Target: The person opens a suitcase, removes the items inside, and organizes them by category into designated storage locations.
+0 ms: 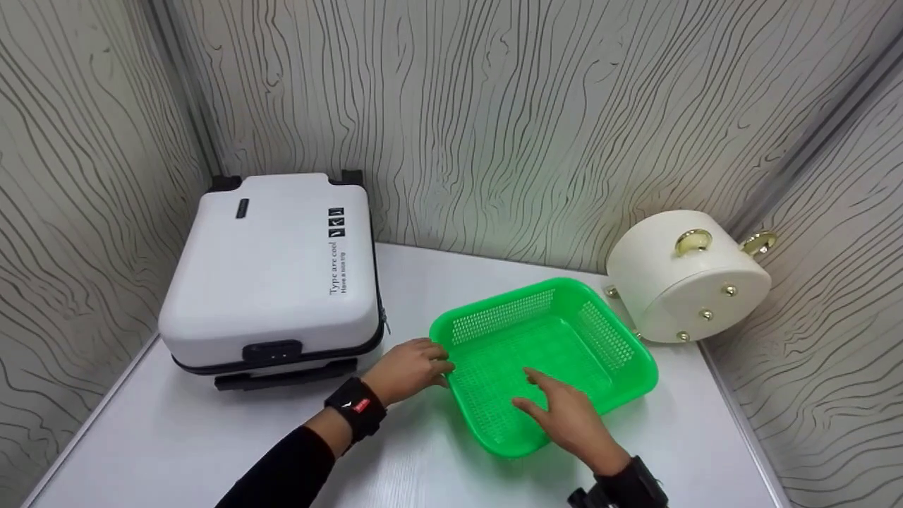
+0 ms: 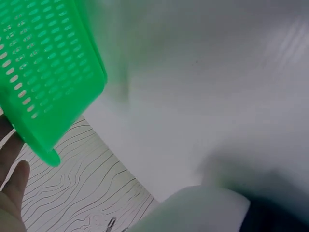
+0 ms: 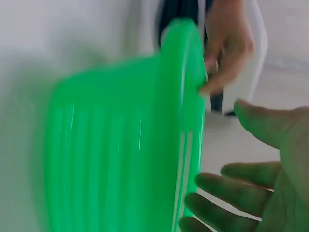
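A green plastic basket (image 1: 543,339) with perforated walls stands on the white table, its inside bare. My left hand (image 1: 409,370) is at its left rim, fingertips touching the edge. In the left wrist view, the thumb of that hand (image 2: 12,179) stays apart from the rim. Over the near side of the basket hovers my right hand (image 1: 568,416), thumb and fingers spread. Seen from the right wrist, the fingers (image 3: 236,191) reach toward the flared green rim (image 3: 186,121) without curling round it.
A white suitcase (image 1: 275,261) lies at the left of the table (image 1: 402,451), close to the left hand. Behind the basket at right sits a cream round case (image 1: 677,275) with gold handles and studs. Wood-patterned walls (image 1: 437,127) enclose the table.
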A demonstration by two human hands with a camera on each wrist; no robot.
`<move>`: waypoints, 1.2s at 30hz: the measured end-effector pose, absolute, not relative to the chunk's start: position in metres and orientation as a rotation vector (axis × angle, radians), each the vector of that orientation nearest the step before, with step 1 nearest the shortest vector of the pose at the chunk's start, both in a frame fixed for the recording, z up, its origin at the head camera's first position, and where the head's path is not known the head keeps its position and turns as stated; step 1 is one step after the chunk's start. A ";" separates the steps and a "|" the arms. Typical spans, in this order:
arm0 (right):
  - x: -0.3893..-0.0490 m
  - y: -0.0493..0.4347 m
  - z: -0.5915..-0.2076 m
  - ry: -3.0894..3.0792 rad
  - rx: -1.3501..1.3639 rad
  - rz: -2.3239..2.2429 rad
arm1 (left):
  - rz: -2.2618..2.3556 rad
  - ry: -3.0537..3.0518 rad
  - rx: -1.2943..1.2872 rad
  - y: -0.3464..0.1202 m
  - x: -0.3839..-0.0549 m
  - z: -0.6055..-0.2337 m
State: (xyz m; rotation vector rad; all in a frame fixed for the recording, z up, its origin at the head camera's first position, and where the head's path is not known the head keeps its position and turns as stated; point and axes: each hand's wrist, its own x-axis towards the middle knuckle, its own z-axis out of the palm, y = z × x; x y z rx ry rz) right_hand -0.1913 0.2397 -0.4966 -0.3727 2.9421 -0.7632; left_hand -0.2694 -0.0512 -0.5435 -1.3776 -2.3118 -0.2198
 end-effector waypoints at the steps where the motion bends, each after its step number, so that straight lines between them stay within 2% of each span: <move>1: -0.192 0.252 -0.495 2.978 -0.292 -0.772 | -0.226 -2.295 -1.376 -0.052 -0.269 -0.546; 8: -0.192 0.336 -0.503 3.004 0.157 -0.800 | -0.223 -2.254 -1.351 -0.052 -0.264 -0.551; 13: -0.187 0.364 -0.522 2.815 0.301 -0.926 | -0.250 -2.275 -1.338 -0.052 -0.262 -0.553; 19: -0.192 0.371 -0.538 2.737 0.308 -1.034 | -0.225 -2.271 -1.324 -0.051 -0.261 -0.555; 26: -0.214 0.387 -0.541 2.742 0.223 -1.011 | -0.292 -2.360 -1.260 -0.048 -0.260 -0.552; 36: -0.268 0.395 -0.536 2.684 0.028 -1.140 | -0.901 -2.838 -0.691 -0.053 -0.276 -0.544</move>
